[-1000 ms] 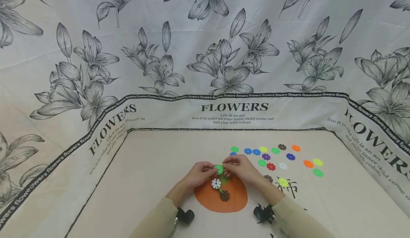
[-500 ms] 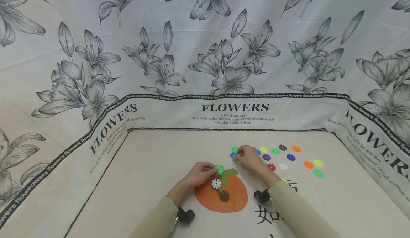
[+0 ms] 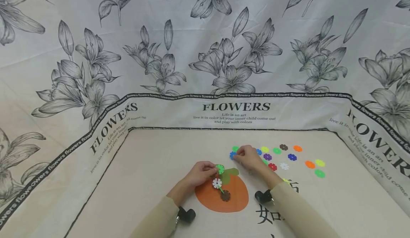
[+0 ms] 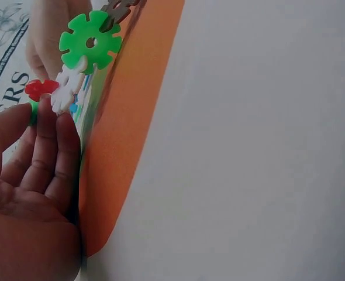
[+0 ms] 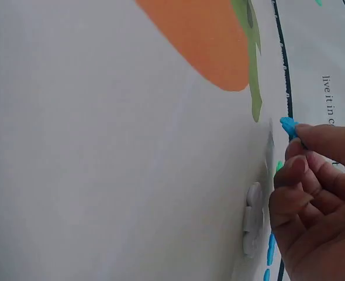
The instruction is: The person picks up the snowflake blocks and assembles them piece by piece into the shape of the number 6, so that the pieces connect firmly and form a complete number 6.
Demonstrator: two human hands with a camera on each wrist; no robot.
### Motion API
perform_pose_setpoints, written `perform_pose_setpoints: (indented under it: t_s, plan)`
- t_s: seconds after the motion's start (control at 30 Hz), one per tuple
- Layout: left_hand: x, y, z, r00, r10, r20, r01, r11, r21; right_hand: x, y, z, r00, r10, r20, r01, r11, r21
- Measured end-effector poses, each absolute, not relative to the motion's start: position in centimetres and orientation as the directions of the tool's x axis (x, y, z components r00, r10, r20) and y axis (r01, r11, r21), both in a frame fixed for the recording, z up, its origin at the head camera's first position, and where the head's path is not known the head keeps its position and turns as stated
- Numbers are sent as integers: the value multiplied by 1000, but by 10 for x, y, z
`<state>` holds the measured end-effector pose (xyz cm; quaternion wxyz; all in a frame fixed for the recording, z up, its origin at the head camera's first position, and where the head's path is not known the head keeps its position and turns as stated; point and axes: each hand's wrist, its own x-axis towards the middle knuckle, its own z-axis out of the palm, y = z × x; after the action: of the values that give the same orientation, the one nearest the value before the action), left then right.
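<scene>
My left hand pinches the end of a chain of slotted plastic discs above an orange fruit print. In the left wrist view a green disc sits between thumb and fingers. From it run a red disc, a white disc, a larger-looking green disc and a brown disc, joined at their slots. Farther back, my right hand pinches a blue disc between thumb and forefinger. Its other fingers are curled. Just behind that hand lies a loose green disc.
Several loose discs in mixed colours, among them a red disc and a white disc, lie flat right of my right hand. The cloth carries an orange fruit print and black characters. A flowered curtain bounds the back and sides.
My right hand has left the disc chain, moved back and right, and taken hold of the blue disc. The left hand stays in place with the chain.
</scene>
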<state>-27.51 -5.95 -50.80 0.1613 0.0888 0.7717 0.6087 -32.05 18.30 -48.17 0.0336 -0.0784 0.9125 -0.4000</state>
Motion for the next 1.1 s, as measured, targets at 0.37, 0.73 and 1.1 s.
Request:
perform_pose_setpoints:
  t_s: [0.37,0.73,1.1]
  plan:
    - [-276,-59,-507,-936,322,-140,-56,259,964,-294,187,-472,-855,-515,62,-334,455,-825]
    - [-278,-60,-511,-932,333,-146,-55,268,962,-288,189,-476,-832,-546,95,-385,447,-807]
    - [-276,-65,-505,-918,365,-155,-70,235,970,-296,180,-470,-730,-660,179,-507,347,-789]
